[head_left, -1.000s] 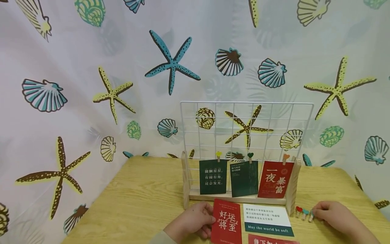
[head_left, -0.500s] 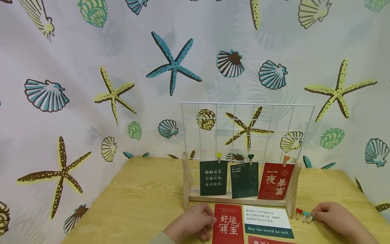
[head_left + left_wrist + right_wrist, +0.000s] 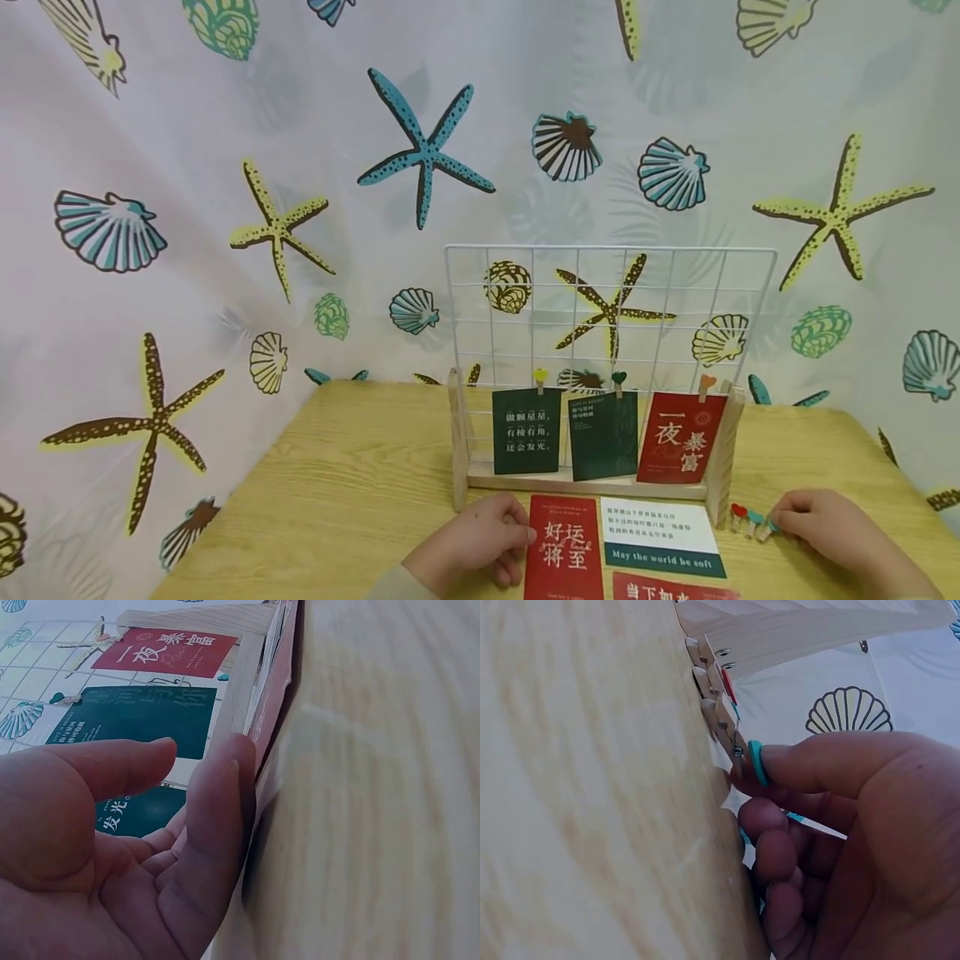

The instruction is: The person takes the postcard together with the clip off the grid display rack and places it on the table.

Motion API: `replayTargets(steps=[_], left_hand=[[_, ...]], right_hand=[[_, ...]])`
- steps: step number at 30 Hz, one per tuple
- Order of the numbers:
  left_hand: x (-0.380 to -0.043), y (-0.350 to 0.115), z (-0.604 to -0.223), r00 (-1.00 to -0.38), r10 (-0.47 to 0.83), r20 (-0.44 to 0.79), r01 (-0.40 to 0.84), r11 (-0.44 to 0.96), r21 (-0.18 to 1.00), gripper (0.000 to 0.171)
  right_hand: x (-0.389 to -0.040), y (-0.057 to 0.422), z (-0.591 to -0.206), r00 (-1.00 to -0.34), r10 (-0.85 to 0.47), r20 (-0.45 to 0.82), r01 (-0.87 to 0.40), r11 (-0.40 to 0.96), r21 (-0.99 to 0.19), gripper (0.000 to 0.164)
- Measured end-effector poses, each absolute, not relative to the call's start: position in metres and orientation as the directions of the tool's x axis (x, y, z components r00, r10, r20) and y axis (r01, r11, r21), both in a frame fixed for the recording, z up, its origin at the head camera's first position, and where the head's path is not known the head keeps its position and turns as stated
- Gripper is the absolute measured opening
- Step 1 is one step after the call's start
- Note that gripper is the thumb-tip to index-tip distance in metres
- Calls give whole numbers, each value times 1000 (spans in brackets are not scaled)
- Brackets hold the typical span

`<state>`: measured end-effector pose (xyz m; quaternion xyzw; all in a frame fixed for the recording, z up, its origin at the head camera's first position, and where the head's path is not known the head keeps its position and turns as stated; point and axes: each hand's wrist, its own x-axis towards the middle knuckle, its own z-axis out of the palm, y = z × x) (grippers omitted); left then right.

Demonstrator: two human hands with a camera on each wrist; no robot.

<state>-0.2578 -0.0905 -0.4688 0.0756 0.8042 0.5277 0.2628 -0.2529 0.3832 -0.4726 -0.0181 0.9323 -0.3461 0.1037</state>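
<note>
Beside the left edge of a red card [image 3: 564, 550] lies my left hand [image 3: 480, 542], fingertips right at that edge. In the left wrist view its thumb stands apart from the index finger, with nothing between them. My right hand [image 3: 813, 529] pinches a small wooden clothespin with a teal heart [image 3: 759, 763]; the thumb covers part of the heart. Two more clothespins lie close to its left, one with a red heart [image 3: 738, 510], the other with a teal heart [image 3: 753, 518].
A white wire grid [image 3: 611, 287] stands in a wooden base [image 3: 585, 485]. Two dark green cards [image 3: 527, 446] and a red card [image 3: 678, 454] hang from it by heart clothespins. A white and green card [image 3: 660, 533] and another red card [image 3: 675, 587] lie on the table [image 3: 337, 483].
The red card by my left hand has settled straighter and slightly nearer me, and the thumb no longer grips its edge. My right hand stays at the clothespins.
</note>
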Motion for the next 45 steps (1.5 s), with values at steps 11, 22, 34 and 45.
replayTargets(steps=[11, 22, 34, 45], left_hand=[[-259, -93, -467, -848, 403, -344, -154, 434, 887, 17], [-257, -91, -465, -859, 435, -269, -92, 385, 918, 13], [-257, -89, -458, -887, 427, -176, -39, 311, 950, 11], [-255, -85, -451, -898, 423, -123, 41, 358, 933, 18]], right_hand=[[-255, 384, -472, -976, -97, -193, 52, 762, -646, 21], [-258, 381, -469, -981, -29, -194, 107, 750, -653, 28], [-260, 376, -455, -989, -63, -134, 42, 751, -660, 38], [-253, 365, -442, -991, -80, -108, 16, 728, -685, 37]])
